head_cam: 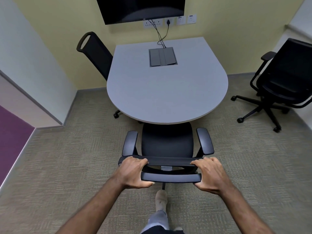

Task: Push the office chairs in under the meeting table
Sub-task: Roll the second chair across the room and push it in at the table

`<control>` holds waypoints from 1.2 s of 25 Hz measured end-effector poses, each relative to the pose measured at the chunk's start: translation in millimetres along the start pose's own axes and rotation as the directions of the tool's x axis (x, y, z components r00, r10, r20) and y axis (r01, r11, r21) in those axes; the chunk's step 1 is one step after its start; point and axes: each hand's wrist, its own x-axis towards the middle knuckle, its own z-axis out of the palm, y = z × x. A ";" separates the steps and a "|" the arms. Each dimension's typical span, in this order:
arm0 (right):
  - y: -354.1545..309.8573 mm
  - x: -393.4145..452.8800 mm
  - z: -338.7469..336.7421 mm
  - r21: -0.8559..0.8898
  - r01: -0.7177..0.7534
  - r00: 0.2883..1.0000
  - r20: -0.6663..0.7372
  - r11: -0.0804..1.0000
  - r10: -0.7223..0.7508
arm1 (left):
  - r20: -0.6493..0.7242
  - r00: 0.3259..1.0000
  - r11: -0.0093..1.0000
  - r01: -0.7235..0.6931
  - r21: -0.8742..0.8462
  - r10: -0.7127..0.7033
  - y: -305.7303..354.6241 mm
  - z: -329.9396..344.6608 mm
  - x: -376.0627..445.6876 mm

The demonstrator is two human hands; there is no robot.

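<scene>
A black office chair [167, 141] stands right in front of me, its seat front just under the rounded near edge of the grey meeting table [162, 92]. My left hand [133, 173] grips the left end of the chair's backrest top. My right hand [210, 175] grips the right end. A second black chair [96, 51] is tucked against the table's left side, its seat hidden under the top. A third black chair [283, 78] stands apart from the table at the right, on the carpet near the wall.
A wall screen [140, 9] hangs above the table's far end, with cables [160, 34] running down to a grey cable box [163, 56] in the tabletop. Walls close in on the left and right. My foot [161, 200] is on the carpet behind the chair.
</scene>
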 end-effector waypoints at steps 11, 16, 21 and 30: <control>3.7 55.4 -14.8 -0.017 -0.007 0.999 0.045 1.000 0.008 | -0.057 0.998 1.000 0.010 -0.023 -0.012 -32.4 -17.4 39.5; -3.1 84.8 -17.3 0.000 -0.011 0.999 0.047 1.000 0.011 | -0.060 0.998 1.000 -0.001 -0.010 0.000 -62.9 -22.6 60.0; 4.5 95.9 -19.5 0.000 -0.007 0.999 0.048 1.000 0.007 | -0.063 0.998 1.000 -0.010 -0.019 0.009 -68.3 -21.2 70.8; 3.1 91.3 -19.6 -0.019 0.061 0.997 0.043 0.998 -0.060 | -0.068 0.998 1.000 -0.009 -0.021 0.008 -66.2 -13.1 62.7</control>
